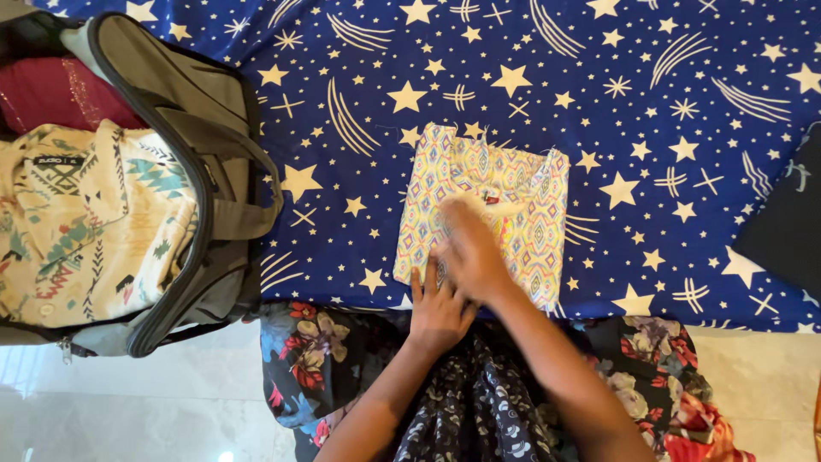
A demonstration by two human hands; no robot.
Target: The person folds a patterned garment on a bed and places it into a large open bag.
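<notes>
The folded patterned garment [483, 214] lies at the centre of the blue star-print sheet [650, 128]. My right hand [470, 252] presses flat on it, blurred, fingers together. My left hand [438, 308] rests at its six o'clock edge, fingers spread, holding nothing. At nine o'clock, well apart, an open grey bag [214, 120] holds a cream printed shirt [85, 222].

Both forearms reach forward, left hand [438, 310] flat with fingers spread, right hand [470, 252] blurred, crossing above it.
</notes>
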